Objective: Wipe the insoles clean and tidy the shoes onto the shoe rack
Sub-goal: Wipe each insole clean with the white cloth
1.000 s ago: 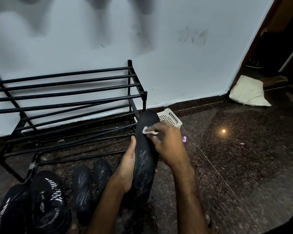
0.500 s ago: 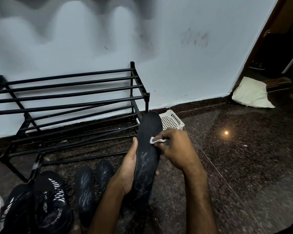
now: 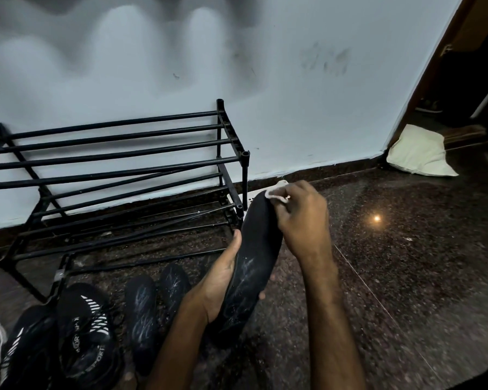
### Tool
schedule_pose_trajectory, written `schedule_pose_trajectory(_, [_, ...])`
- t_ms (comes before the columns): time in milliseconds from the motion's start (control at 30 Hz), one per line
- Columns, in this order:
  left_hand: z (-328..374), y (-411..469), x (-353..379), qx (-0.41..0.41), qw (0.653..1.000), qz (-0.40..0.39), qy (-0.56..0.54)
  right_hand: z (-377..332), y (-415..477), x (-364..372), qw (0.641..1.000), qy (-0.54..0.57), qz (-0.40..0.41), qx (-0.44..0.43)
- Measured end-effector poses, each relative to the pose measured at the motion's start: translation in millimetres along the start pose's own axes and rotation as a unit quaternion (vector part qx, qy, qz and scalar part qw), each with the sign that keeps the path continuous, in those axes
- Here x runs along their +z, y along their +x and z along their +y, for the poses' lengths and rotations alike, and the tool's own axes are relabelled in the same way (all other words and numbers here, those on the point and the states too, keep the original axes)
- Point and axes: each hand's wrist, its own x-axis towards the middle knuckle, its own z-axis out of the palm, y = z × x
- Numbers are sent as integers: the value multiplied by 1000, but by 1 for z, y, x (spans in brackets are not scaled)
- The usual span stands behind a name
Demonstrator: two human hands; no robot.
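1. We see only a sliver of a white basket [image 3: 251, 196] past the far tip of the held insole [image 3: 254, 257]; the rest is hidden behind the insole and the right hand [image 3: 302, 218].
2. The sneakers [image 3: 82, 330] at the near left are partly cut off by the frame edge, and their lettering is too dark to read in full.
3. The near end of the held insole merges with the dark floor [image 3: 406, 263], so we cannot make out its heel edge.
4. The left hand [image 3: 220, 280] grips the insole from its left edge: the thumb lies along the upper face, and the fingers [image 3: 261, 295] wrap underneath, with only the tips showing at the right edge. The insole stands tilted, toe end pointing far.
5. The right hand's fingers are curled closed on a small white wipe [image 3: 276, 191], pressed against the far toe end of the insole.
6. Two more insoles [image 3: 155, 305] lie flat on the floor, just left of the left forearm, both marked with pale scuffs.
7. The black shoe rack [image 3: 119, 164] stands against the wall at the far left; no shoes show on its bars.
8. A pale cushion [image 3: 419, 153] lies at the far right by the doorway.
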Motion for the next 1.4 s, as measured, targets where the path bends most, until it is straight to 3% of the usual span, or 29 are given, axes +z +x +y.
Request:
schedule_pose_trajectory(67, [1, -2, 1, 0, 1000, -2, 0, -9, 3, 3, 999, 27, -18, -35])
schedule_pose_trajectory(167, [5, -4, 4, 15, 999, 5, -33, -13, -8, 5, 984, 64, -147, -74])
schedule_pose_trajectory(233, [7, -5, 5, 24, 998, 7, -65, -9, -15, 5, 973, 91, -203, -56])
schedule_pose_trajectory(300, [7, -5, 3, 23, 997, 2, -68, -1, -15, 7, 982, 66, -170, -40])
schedule_pose_trajectory(400, [5, -2, -1, 10, 1000, -5, -21, 3, -5, 7, 1000, 11, -24, -11])
schedule_pose_trajectory(433, [4, -1, -1, 9, 1000, -6, -18, 2, -4, 4, 1000, 19, -21, -3])
schedule_pose_trajectory(567, [4, 4, -7, 29, 998, 8, -57, -1, -19, -11, 958, 94, -264, 55])
schedule_pose_trajectory(600, [4, 5, -9, 31, 998, 5, -56, 0, -22, -12, 955, 81, -282, 47])
schedule_pose_trajectory(767, [9, 3, -7, 29, 998, -8, -61, 7, -13, 0, 998, 9, -61, 8])
schedule_pose_trajectory(800, [9, 3, -8, 31, 998, -6, -58, 5, -14, -1, 996, 23, -83, 17])
schedule_pose_trajectory(900, [6, 5, -11, 37, 998, 2, -54, -2, -23, -11, 957, 102, -265, 62])
schedule_pose_trajectory(933, [6, 5, -12, 37, 998, 3, -57, -3, -24, -13, 954, 98, -276, 56])
schedule_pose_trajectory(1067, [7, 4, -7, 39, 997, -12, -63, 3, -10, -6, 998, -3, -67, 20])
schedule_pose_trajectory(1100, [7, 4, -6, 38, 997, -11, -66, 4, -10, -5, 998, -1, -60, 14])
schedule_pose_trajectory(1233, [7, 6, -8, 50, 996, -1, -69, -1, -22, -10, 956, 106, -269, 54])
schedule_pose_trajectory(1267, [6, 6, -9, 50, 996, -1, -69, 0, -21, -8, 962, 93, -252, 48])
schedule_pose_trajectory(1400, [7, 5, -8, 31, 998, -4, -50, -1, -9, 2, 999, -4, -35, 13])
